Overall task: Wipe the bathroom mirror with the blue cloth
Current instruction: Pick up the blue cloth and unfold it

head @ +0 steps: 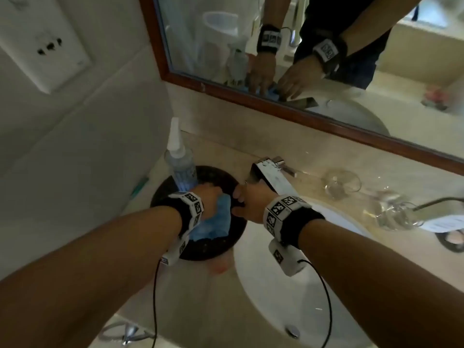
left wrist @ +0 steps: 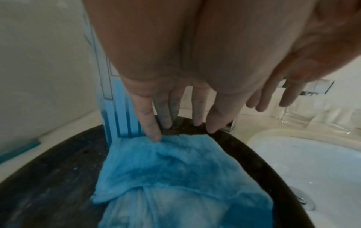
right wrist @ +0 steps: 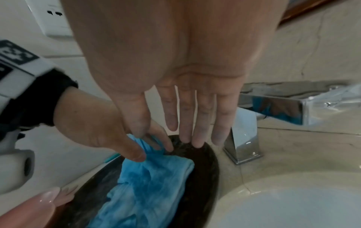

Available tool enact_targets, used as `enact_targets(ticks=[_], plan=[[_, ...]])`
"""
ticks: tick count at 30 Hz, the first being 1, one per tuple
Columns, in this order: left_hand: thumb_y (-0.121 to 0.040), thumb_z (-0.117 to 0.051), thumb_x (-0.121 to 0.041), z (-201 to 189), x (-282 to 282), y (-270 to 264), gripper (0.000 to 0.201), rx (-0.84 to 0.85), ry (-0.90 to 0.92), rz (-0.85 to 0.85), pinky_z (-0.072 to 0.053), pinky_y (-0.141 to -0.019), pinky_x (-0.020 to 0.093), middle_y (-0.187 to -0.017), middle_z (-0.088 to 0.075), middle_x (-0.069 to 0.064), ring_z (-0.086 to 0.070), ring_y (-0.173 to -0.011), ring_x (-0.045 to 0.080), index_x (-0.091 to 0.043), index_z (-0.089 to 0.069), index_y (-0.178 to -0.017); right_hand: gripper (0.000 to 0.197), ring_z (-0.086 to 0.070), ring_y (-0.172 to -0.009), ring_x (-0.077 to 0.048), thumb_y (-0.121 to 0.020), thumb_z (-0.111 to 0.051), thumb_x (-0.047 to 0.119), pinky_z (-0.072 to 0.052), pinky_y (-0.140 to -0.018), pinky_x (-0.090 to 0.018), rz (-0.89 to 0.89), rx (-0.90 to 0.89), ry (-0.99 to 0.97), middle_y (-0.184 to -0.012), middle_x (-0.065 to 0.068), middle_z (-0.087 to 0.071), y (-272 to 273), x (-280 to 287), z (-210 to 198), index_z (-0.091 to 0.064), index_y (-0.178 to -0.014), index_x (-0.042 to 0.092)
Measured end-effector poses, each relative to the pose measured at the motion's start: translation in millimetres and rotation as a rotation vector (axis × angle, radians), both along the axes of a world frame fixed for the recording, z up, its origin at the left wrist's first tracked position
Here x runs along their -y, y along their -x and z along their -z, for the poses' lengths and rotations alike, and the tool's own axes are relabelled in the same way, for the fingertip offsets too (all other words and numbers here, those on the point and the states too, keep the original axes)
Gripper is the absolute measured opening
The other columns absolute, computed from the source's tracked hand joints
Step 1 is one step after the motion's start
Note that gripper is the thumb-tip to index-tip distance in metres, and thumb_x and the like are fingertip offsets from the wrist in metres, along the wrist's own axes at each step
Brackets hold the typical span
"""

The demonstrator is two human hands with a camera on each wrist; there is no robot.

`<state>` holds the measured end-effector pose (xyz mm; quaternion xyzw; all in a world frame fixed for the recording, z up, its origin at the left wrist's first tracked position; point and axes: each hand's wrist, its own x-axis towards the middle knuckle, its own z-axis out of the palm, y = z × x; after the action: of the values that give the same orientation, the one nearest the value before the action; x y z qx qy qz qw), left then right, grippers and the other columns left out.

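Observation:
The blue cloth [head: 218, 222] [left wrist: 166, 166] [right wrist: 152, 182] lies crumpled in a dark round tray [head: 213, 177] [left wrist: 48, 177] [right wrist: 203, 169] on the counter, left of the sink. My left hand [head: 208, 197] [left wrist: 197, 108] [right wrist: 101, 123] reaches down onto it with straight fingers, and one fingertip touches the cloth's far edge. My right hand [head: 246, 199] [right wrist: 187, 123] hovers beside it, fingers straight, tips over the tray's far rim, holding nothing. The wood-framed mirror [head: 190, 46] hangs above the counter and reflects both hands.
A clear bottle [head: 179, 162] [left wrist: 117, 108] with blue stripes stands at the tray's back left. A chrome faucet [head: 271, 177] [right wrist: 244, 138] sits right of the tray above the white sink [head: 301, 297]. Glassware [head: 341, 183] stands further right. A wall socket [head: 47, 46] is at the left.

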<state>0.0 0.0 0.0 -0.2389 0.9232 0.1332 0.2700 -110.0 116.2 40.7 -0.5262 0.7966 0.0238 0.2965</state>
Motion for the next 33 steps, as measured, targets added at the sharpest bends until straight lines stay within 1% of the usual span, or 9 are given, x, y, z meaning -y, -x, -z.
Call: enact_targets(ticks=[4,9,15,19,23,27,29,31,33], plan=[[-0.099,-0.048,-0.031,9.7,7.7,3.8,0.052,0.013,-0.068,-0.025,-0.036,-0.109,0.037,-0.147,-0.04,0.013,-0.044,-0.133,0.031,-0.012,-0.038,-0.146,0.045,-0.061,-0.1,-0.023,-0.086,-0.059,0.046,-0.048,-0.095,-0.042,0.027,-0.02,-0.02,-0.114,-0.001,-0.064,0.7,5.1,8.5,-0.052,-0.125,0.025],[-0.096,-0.053,-0.026,27.0,7.5,3.7,0.052,0.031,0.023,0.002,-0.043,-0.099,0.036,-0.135,-0.049,0.014,-0.053,-0.121,0.032,-0.014,-0.036,-0.143,0.046,-0.055,-0.097,-0.022,-0.088,-0.057,0.047,-0.049,-0.092,-0.04,0.032,-0.05,-0.033,-0.111,0.0,-0.064,0.6,3.2,13.1,-0.052,-0.127,0.024],[-0.094,-0.055,-0.022,26.7,5.4,2.8,0.022,0.062,0.101,0.062,-0.052,-0.091,0.036,-0.119,-0.06,0.011,-0.061,-0.107,0.027,-0.012,-0.06,-0.113,0.048,-0.058,-0.106,-0.025,-0.086,-0.061,0.045,-0.052,-0.09,-0.039,0.1,-0.031,-0.042,-0.113,-0.004,-0.063,-3.1,-8.6,16.6,-0.053,-0.127,0.022],[-0.089,-0.06,-0.03,9.1,1.9,1.5,0.032,0.032,0.101,0.132,-0.05,-0.09,0.035,-0.12,-0.06,0.006,-0.06,-0.11,0.026,-0.017,-0.06,-0.118,0.045,-0.061,-0.104,-0.027,-0.086,-0.063,0.04,-0.052,-0.09,-0.039,0.123,-0.024,-0.044,-0.111,-0.006,-0.065,-4.9,-15.5,3.1,-0.056,-0.124,0.017],[-0.086,-0.066,-0.035,-28.2,-5.5,-1.5,0.038,0.008,0.083,0.154,-0.05,-0.085,0.032,-0.116,-0.065,0.003,-0.063,-0.105,0.023,-0.018,-0.061,-0.12,0.045,-0.062,-0.104,-0.026,-0.085,-0.065,0.04,-0.052,-0.091,-0.039,0.103,-0.025,-0.055,-0.112,-0.006,-0.066,-3.0,-21.3,-24.8,-0.058,-0.121,0.015],[-0.088,-0.068,-0.035,-78.6,-8.6,6.1,0.044,-0.094,-0.036,0.106,-0.047,-0.094,0.032,-0.123,-0.063,0.005,-0.06,-0.114,0.023,-0.015,-0.06,-0.126,0.048,-0.061,-0.102,-0.026,-0.074,-0.074,0.047,-0.052,-0.089,-0.037,0.044,-0.135,0.064,-0.108,-0.006,-0.064,-3.4,-28.7,-64.5,-0.064,-0.109,0.015],[-0.087,-0.071,-0.03,-105.5,-13.7,12.3,0.05,-0.205,-0.165,0.058,-0.043,-0.102,0.032,-0.131,-0.06,0.005,-0.055,-0.121,0.024,-0.018,-0.055,-0.133,0.053,-0.06,-0.106,-0.028,-0.074,-0.075,0.042,-0.052,-0.091,-0.037,0.044,-0.163,0.093,-0.115,-0.009,-0.062,-3.4,-33.8,-84.9,-0.06,-0.116,0.013],[-0.082,-0.076,-0.03,-134.7,-22.6,18.1,0.054,-0.326,-0.206,0.058,-0.041,-0.098,0.028,-0.126,-0.059,-0.003,-0.055,-0.117,0.018,-0.023,-0.055,-0.132,0.069,-0.057,-0.115,-0.028,-0.073,-0.077,0.038,-0.048,-0.096,-0.037,0.115,-0.128,0.155,-0.127,-0.008,-0.057,-0.6,-42.3,-103.9,-0.047,-0.131,0.015],[-0.079,-0.079,-0.035,-162.1,-34.3,25.1,0.054,-0.416,-0.177,0.078,-0.041,-0.096,0.025,-0.121,-0.06,-0.007,-0.055,-0.111,0.013,-0.025,-0.058,-0.128,0.07,-0.057,-0.114,-0.027,-0.07,-0.08,0.037,-0.047,-0.094,-0.034,0.187,-0.076,0.275,-0.125,-0.006,-0.058,5.0,-55.5,-125.7,-0.047,-0.129,0.019]])
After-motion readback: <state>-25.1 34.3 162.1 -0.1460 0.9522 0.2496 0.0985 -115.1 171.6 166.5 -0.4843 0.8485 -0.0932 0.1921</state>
